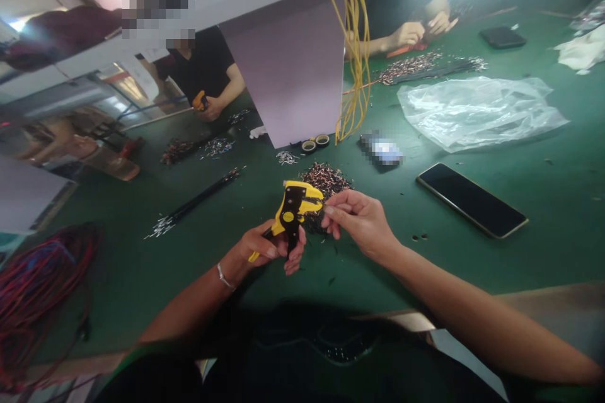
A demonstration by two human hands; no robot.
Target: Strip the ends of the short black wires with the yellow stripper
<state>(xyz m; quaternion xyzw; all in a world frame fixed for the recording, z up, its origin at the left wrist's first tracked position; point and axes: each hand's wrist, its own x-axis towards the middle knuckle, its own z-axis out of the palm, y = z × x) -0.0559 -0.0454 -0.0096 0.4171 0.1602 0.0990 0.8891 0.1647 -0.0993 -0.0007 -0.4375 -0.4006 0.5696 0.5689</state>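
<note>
My left hand (271,245) is wrapped round the handles of a yellow and black wire stripper (289,215), whose jaws point right. My right hand (354,217) is pinched at the tip of those jaws, on something too small to make out. Just behind the tool and fingers lies a heap of short black and copper-coloured wire pieces (326,177). A bundle of black wires with bare silvery ends (198,199) rests on the green table (189,289) to the left.
A phone (472,199) and a clear plastic bag (482,112) lie at the right. Yellow cables (357,44) hang beside a pale panel (293,69). Red and blue wires (42,283) are coiled at the left. Other people sit across the table, one holding an orange tool (200,101).
</note>
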